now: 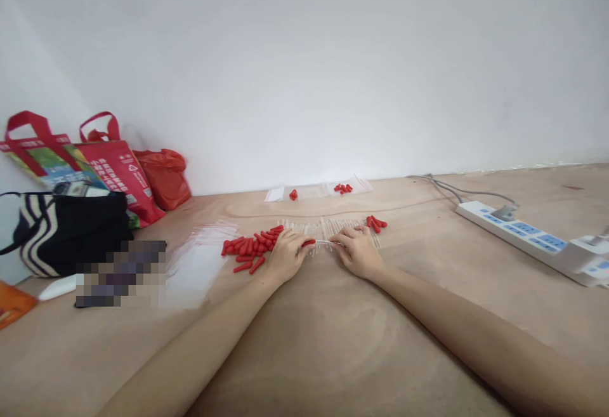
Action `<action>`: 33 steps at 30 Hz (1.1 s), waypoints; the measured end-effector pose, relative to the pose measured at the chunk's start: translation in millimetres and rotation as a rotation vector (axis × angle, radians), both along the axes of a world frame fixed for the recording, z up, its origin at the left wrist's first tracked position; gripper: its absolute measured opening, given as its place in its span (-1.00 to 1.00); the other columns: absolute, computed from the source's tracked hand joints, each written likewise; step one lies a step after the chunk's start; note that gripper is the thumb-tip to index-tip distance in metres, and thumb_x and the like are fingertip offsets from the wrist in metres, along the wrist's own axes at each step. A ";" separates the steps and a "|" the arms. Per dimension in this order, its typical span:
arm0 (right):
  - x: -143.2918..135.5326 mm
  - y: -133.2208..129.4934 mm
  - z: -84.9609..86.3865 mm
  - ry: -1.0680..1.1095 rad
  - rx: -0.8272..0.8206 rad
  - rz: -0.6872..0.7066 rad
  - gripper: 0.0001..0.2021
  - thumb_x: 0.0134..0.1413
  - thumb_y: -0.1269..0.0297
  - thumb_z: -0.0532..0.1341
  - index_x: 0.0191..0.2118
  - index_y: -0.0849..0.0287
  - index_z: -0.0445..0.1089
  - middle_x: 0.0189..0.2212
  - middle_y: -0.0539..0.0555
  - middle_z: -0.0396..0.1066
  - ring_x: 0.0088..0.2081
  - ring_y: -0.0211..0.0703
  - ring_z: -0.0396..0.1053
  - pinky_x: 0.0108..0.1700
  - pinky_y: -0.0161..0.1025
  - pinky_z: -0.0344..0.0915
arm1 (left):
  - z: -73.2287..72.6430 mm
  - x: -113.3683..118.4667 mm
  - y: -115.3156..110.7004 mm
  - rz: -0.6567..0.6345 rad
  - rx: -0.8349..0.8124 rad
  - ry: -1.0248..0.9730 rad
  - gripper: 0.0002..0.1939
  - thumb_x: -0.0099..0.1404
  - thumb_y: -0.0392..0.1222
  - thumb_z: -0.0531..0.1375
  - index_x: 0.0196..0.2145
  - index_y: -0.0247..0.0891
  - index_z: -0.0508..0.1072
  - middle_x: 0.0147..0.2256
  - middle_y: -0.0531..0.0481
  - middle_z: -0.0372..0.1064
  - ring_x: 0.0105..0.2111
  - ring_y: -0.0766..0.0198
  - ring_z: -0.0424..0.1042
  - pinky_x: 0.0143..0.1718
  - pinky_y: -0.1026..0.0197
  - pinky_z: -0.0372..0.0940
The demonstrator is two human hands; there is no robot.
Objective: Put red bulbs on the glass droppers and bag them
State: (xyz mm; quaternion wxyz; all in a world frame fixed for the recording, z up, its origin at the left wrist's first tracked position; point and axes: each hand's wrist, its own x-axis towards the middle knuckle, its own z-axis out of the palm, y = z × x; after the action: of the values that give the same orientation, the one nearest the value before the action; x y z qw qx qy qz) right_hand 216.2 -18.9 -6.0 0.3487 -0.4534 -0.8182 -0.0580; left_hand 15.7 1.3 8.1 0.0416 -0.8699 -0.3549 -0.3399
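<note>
My left hand [287, 255] is closed around a small tapered red piece [309, 242], pinched at the fingertips. Opposite it, my right hand [358, 251] pinches a thin whitish stick [324, 242] that runs level across the gap to the red piece. Whether the stick's tip is inside the piece is too small to tell. Beyond both hands lies a row of thin pale sticks [323, 225], partly hidden by the fingers. A pile of red tapered pieces [247, 247] lies beside my left hand. A few more red pieces [377, 222] sit just past my right hand.
Clear plastic bags [195, 271] lie flat at the left. Near the wall, clear packets [311, 191] hold red pieces. A white power strip [523, 230] with grey cables stands right. Shopping bags [121, 172] and a black striped bag [80, 233] crowd the far left.
</note>
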 end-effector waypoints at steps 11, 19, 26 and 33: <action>1.5 -0.1 -0.5 0.003 -0.018 0.046 -0.83 0.10 0.32 0.04 -0.27 0.13 0.37 -0.36 0.03 0.38 -0.30 -0.24 0.29 -0.12 -0.15 -0.08 | -1.6 -0.4 0.4 -0.021 -0.009 0.004 -0.87 0.24 -0.22 0.08 -0.31 -0.27 0.40 -0.38 -0.02 0.43 -0.33 0.21 0.34 -0.12 0.06 0.14; 3.8 3.5 -3.0 0.018 -0.047 0.110 -0.79 0.10 0.33 0.05 -0.21 0.11 0.39 -0.32 0.06 0.35 -0.27 -0.24 0.28 -0.19 -0.20 -0.02 | 1.0 -0.6 -0.7 -0.071 0.009 0.040 -0.81 0.28 -0.21 0.01 -0.32 -0.26 0.41 -0.38 -0.03 0.42 -0.35 0.22 0.35 -0.17 0.11 0.16; 5.4 2.7 3.8 -0.030 -0.076 0.148 -0.78 0.12 0.37 0.03 -0.22 0.09 0.40 -0.35 0.03 0.40 -0.30 -0.26 0.30 -0.19 -0.20 -0.07 | 4.2 0.6 -4.3 -0.091 0.020 0.075 -0.82 0.27 -0.21 0.02 -0.38 -0.24 0.40 -0.42 0.02 0.44 -0.37 0.25 0.35 -0.16 0.11 0.10; 5.5 3.1 7.3 -0.108 -0.058 0.148 -0.78 0.10 0.40 0.02 -0.25 0.11 0.40 -0.40 0.02 0.40 -0.33 -0.26 0.28 -0.22 -0.20 -0.12 | 4.2 0.9 -5.8 -0.088 0.015 0.123 -0.84 0.26 -0.23 0.04 -0.40 -0.25 0.40 -0.43 0.03 0.44 -0.38 0.26 0.36 -0.12 0.08 0.04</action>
State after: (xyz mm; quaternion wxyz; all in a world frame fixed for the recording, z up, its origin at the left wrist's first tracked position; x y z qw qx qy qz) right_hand 221.7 -15.8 1.4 0.2939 -0.3979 -0.8684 -0.0326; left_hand 16.6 -4.5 12.3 0.0549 -0.9037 -0.3103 -0.2900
